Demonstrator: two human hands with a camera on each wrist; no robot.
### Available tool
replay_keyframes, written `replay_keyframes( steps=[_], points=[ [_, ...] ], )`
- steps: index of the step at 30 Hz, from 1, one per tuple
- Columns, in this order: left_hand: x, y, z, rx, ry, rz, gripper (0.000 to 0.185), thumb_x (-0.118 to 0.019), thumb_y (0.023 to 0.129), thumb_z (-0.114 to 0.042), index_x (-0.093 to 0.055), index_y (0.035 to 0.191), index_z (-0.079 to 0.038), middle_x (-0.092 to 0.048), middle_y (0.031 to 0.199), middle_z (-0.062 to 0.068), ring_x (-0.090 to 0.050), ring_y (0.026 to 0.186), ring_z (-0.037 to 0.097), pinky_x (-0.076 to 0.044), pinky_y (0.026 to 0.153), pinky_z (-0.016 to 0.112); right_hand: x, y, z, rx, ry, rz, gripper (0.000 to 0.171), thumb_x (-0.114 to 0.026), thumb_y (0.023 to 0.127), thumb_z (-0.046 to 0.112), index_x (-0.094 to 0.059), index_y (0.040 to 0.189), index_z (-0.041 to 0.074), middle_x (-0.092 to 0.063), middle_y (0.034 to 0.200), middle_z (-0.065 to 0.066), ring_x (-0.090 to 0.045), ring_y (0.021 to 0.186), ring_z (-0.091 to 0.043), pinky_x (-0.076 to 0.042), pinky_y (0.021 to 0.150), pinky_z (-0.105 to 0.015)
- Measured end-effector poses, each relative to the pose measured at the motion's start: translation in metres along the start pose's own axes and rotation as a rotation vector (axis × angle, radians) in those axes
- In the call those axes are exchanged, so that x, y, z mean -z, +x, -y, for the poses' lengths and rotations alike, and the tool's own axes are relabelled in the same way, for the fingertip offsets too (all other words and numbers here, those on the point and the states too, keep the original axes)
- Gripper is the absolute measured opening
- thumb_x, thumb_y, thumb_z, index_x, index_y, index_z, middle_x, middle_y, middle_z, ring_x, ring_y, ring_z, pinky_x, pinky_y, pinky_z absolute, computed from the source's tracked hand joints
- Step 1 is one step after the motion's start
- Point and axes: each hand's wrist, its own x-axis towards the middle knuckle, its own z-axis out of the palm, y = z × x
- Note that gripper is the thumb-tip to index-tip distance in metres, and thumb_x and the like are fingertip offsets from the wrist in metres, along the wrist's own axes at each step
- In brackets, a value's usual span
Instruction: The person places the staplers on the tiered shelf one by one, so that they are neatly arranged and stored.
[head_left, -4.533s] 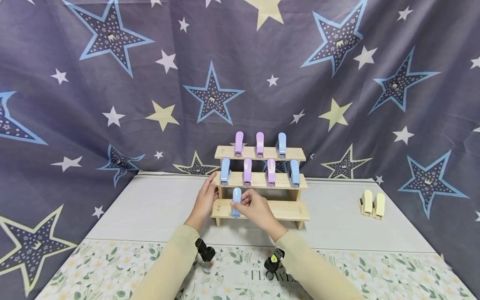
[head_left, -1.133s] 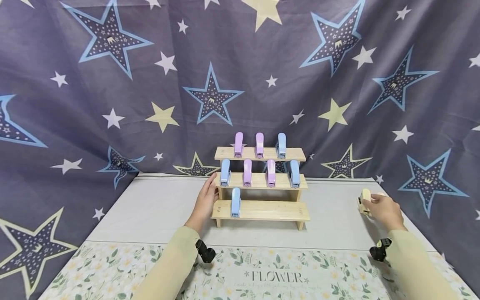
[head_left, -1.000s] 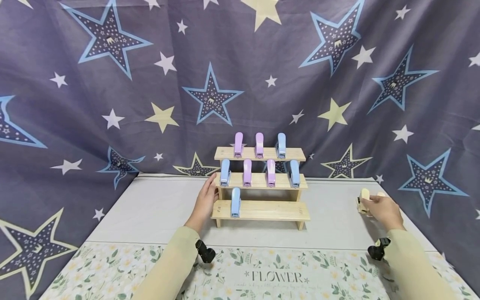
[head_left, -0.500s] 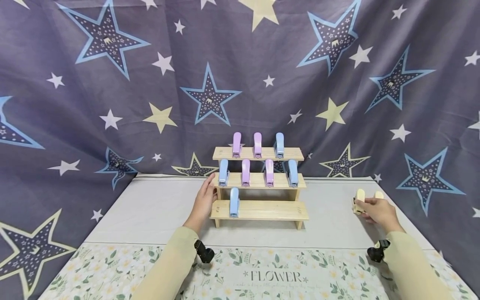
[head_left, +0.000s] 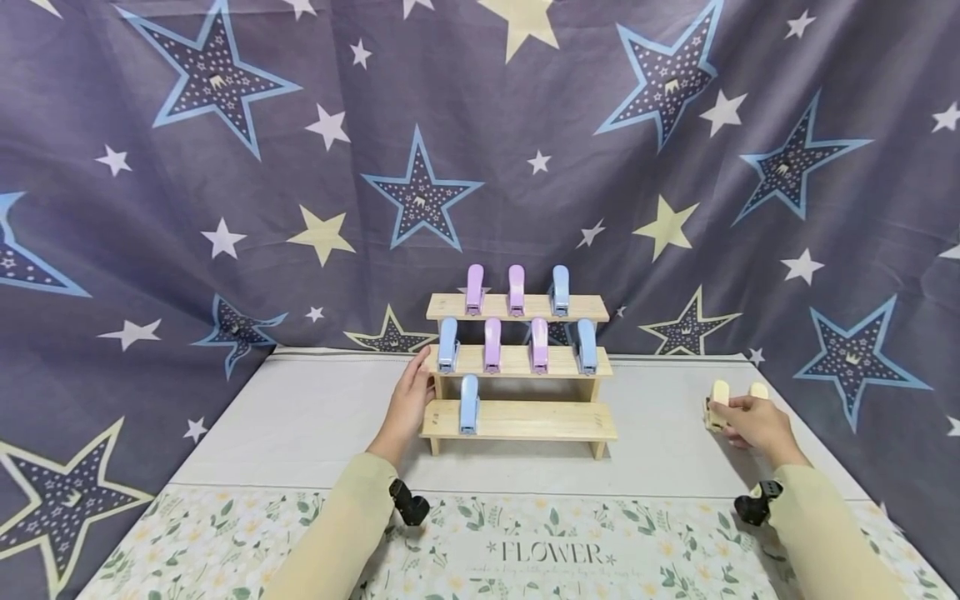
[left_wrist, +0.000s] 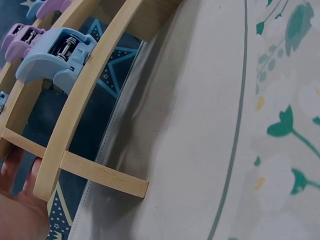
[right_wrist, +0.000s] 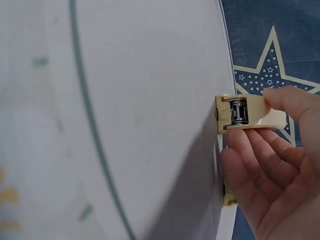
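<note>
At the right of the head view, my right hand [head_left: 759,423] pinches a small yellow stapler [head_left: 719,407]. The right wrist view shows this yellow stapler [right_wrist: 254,112] between the thumb and the fingers; whether its base touches the table I cannot tell. A second yellow stapler [head_left: 758,390] is mostly hidden behind the hand. My left hand [head_left: 405,402] rests against the left end of a three-tier wooden stand [head_left: 547,421], fingers fairly straight and partly behind the wood in the left wrist view. One blue stapler [head_left: 468,405] stands at the left of the lowest shelf.
The middle shelf bears blue and purple staplers, among them a purple stapler [head_left: 492,346]. On the top shelf, two purple staplers and a blue stapler [head_left: 559,292] stand upright. A starry curtain [head_left: 300,150] hangs behind; a flowered cloth [head_left: 555,533] covers the table's front.
My right hand has let go of the blue stapler on the lowest shelf, gone right and taken a yellow stapler, shifting it slightly left. My left hand has stayed at the stand.
</note>
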Motion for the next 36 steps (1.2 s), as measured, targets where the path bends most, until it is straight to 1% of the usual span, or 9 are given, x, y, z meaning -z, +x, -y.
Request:
replay_keyframes(
  steps=[4,11,16,19,22,27,30,33,36],
  points=[
    [0.0,0.009,0.017,-0.024,0.003,-0.015,0.048,-0.027,0.112,-0.022,-0.028,0.159,-0.013,-0.033,0.157,0.022,-0.042,0.137,0.042,-0.039,0.114,0.046,0.0,-0.003,0.002,0.004,-0.01,0.02,0.063,-0.061,0.098,0.035,-0.048,0.126,-0.019,-0.068,0.073,-0.003,-0.067,0.065,-0.013,-0.061,0.059,-0.029],
    [0.0,0.01,0.018,-0.033,-0.002,-0.024,0.047,-0.028,0.112,-0.02,-0.03,0.159,-0.013,-0.034,0.157,0.021,-0.044,0.135,0.041,-0.04,0.113,0.046,-0.001,-0.009,0.007,0.037,-0.025,0.045,0.061,-0.062,0.097,0.034,-0.047,0.124,-0.019,-0.068,0.075,-0.006,-0.068,0.065,-0.016,-0.062,0.059,-0.031],
    [0.0,0.01,0.019,-0.037,0.001,-0.028,0.047,-0.028,0.112,-0.02,-0.031,0.158,-0.012,-0.035,0.156,0.021,-0.045,0.135,0.041,-0.04,0.113,0.046,-0.002,-0.016,0.016,0.105,-0.102,0.069,0.058,-0.063,0.097,0.038,-0.053,0.118,-0.015,-0.07,0.085,-0.009,-0.068,0.07,-0.016,-0.061,0.06,-0.032],
    [0.0,0.01,0.02,-0.034,0.003,-0.025,0.047,-0.028,0.112,-0.02,-0.031,0.158,-0.013,-0.035,0.156,0.022,-0.045,0.135,0.041,-0.04,0.113,0.046,-0.004,-0.021,0.027,0.161,-0.146,0.083,0.053,-0.064,0.097,0.039,-0.057,0.112,-0.011,-0.067,0.09,-0.01,-0.064,0.073,-0.017,-0.06,0.06,-0.032],
    [0.001,0.01,0.021,-0.028,0.0,-0.027,0.047,-0.029,0.112,-0.021,-0.031,0.158,-0.014,-0.036,0.156,0.021,-0.045,0.135,0.04,-0.041,0.113,0.045,-0.007,-0.028,0.039,0.211,-0.151,0.102,0.047,-0.064,0.097,0.038,-0.059,0.108,-0.008,-0.066,0.092,-0.01,-0.062,0.077,-0.019,-0.059,0.062,-0.031],
    [0.0,0.01,0.021,-0.025,0.004,-0.026,0.047,-0.028,0.112,-0.021,-0.031,0.158,-0.015,-0.035,0.156,0.021,-0.045,0.135,0.04,-0.041,0.112,0.044,-0.014,-0.04,0.062,0.291,-0.112,0.126,0.039,-0.066,0.097,0.034,-0.059,0.103,-0.004,-0.065,0.087,-0.006,-0.062,0.075,-0.018,-0.058,0.064,-0.029],
    [0.0,0.009,0.02,-0.023,0.005,-0.03,0.047,-0.028,0.112,-0.021,-0.031,0.158,-0.016,-0.035,0.157,0.02,-0.045,0.135,0.04,-0.041,0.112,0.044,-0.019,-0.046,0.076,0.318,-0.096,0.137,0.037,-0.068,0.096,0.033,-0.058,0.102,-0.002,-0.066,0.085,-0.005,-0.065,0.074,-0.02,-0.059,0.066,-0.031],
    [0.0,0.01,0.019,-0.025,0.004,-0.031,0.047,-0.028,0.112,-0.02,-0.031,0.158,-0.015,-0.034,0.157,0.02,-0.045,0.135,0.04,-0.041,0.112,0.044,-0.026,-0.053,0.089,0.344,-0.11,0.145,0.037,-0.069,0.095,0.035,-0.058,0.103,0.0,-0.067,0.085,-0.003,-0.065,0.076,-0.02,-0.058,0.066,-0.029],
    [0.0,0.01,0.02,-0.029,0.002,-0.032,0.047,-0.028,0.112,-0.019,-0.031,0.158,-0.013,-0.035,0.156,0.021,-0.045,0.135,0.04,-0.041,0.113,0.045,-0.032,-0.059,0.101,0.376,-0.117,0.154,0.035,-0.071,0.094,0.034,-0.058,0.102,0.003,-0.066,0.085,-0.003,-0.063,0.076,-0.018,-0.055,0.065,-0.027]
  ],
)
